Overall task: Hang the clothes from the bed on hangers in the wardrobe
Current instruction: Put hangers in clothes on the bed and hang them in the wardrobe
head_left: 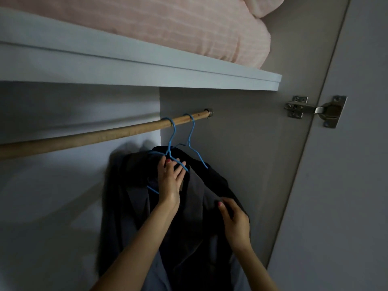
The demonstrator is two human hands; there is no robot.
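Head view, inside wardrobe: two blue hangers [170,141] hook on the wooden rod [94,136], near its right end. A dark jacket [195,206] hangs on them, maybe one garment per hanger, too dark to tell. Left hand [170,177] has its grip round the front hanger's neck; right hand [236,221] pinches the jacket cloth lower down. So approx. one hanging is nearly done, only straightening left. Bed not in view, so remaining clothes unknown. No readable writing or brand.
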